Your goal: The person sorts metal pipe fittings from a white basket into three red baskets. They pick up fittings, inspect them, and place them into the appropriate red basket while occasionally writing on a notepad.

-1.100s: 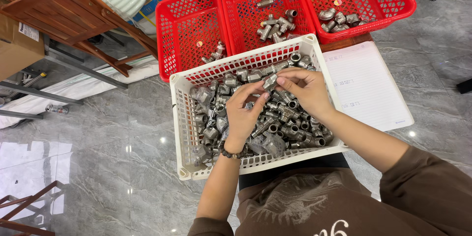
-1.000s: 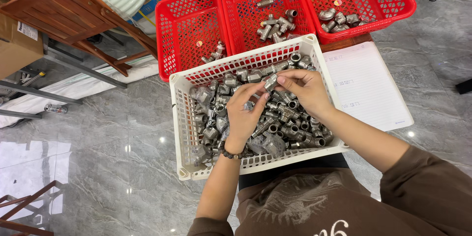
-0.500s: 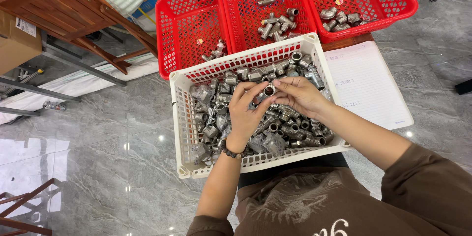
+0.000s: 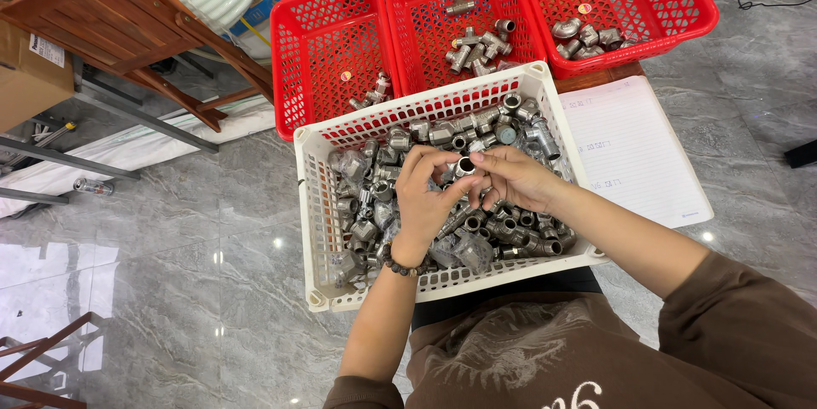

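Left of frame: grey tiled floor (image 4: 170, 290), wooden frame (image 4: 111, 17) at upper left. Centre: white basket (image 4: 311, 230) heaped with grey metal pipe fittings (image 4: 502, 226). Left hand (image 4: 430, 196), beaded bracelet (image 4: 400, 266) at the wrist, was curled, fingertips pinching a small metal fitting (image 4: 465, 167). Right hand (image 4: 515, 177) met it from the right, fingers closed on the same piece. Fitting sat between both hands, just above the heap, open bore facing the camera; long axis could not be told. Neither hand clearly nearer. Above: three red baskets (image 4: 328, 43), few fittings each. Right: white lined sheet (image 4: 634, 149).
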